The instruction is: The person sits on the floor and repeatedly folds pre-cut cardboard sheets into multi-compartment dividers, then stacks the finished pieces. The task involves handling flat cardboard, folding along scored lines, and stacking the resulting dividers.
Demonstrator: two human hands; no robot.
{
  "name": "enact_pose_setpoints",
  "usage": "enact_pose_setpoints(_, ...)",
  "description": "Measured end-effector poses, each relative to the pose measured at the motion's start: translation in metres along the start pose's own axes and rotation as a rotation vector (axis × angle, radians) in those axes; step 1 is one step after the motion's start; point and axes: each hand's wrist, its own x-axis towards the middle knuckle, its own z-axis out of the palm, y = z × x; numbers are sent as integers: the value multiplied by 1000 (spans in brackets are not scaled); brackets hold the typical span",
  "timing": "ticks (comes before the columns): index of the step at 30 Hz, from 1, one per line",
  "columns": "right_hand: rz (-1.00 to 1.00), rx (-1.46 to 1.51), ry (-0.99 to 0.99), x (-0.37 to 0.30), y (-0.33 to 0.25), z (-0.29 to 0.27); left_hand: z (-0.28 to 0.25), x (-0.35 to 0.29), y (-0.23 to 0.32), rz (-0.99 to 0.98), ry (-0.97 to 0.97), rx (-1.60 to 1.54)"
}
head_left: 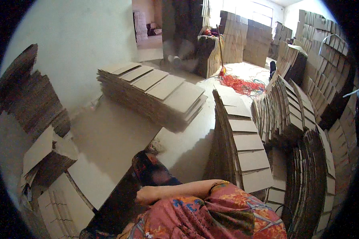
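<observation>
My right forearm reaches leftward across my body from a patterned red sleeve (243,199). At its end my right hand (146,195) looks rounded, its fingers tucked out of sight. It lies next to my dark-clothed leg (153,171), and whether anything is in it does not show. Only a small patch of skin appears at the lower edge by the clothing, and my left hand cannot be made out. Nearest on the right, a leaning row of flat cardboard pieces (249,157) stands on the floor. Ahead lies a long stack of cardboard sheets (167,89), its top pieces overlapping.
More cardboard stacks stand at the left wall (32,99), lower left (50,157) and along the right (299,107). Tall stacks (233,38) rise at the back. Red strapping (241,83) lies tangled on the floor near an upright stick (220,49). A doorway (149,49) opens behind.
</observation>
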Motion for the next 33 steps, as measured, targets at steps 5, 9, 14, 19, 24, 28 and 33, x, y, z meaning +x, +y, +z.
enact_pose_setpoints(5,36,-84,-9,7,9,14,2,-1,-2,1,-4,-6)
enact_pose_setpoints(9,-49,-31,96,-5,-7,-6,2,-3,-5,-8,12,-20)
enact_pose_setpoints(14,0,-30,37,1,3,3,3,-2,-4,-2,8,-24)
enact_pose_setpoints(19,26,-47,-23,4,3,7,3,-6,-7,1,17,-30)
enact_pose_setpoints(24,-7,-86,-66,12,0,4,0,-19,-19,-2,56,-54)
enact_pose_setpoints(28,71,50,-74,4,-3,-6,4,-47,-42,56,124,-113)
enact_pose_setpoints(33,97,-13,50,0,22,11,-14,-69,-28,170,184,-95)
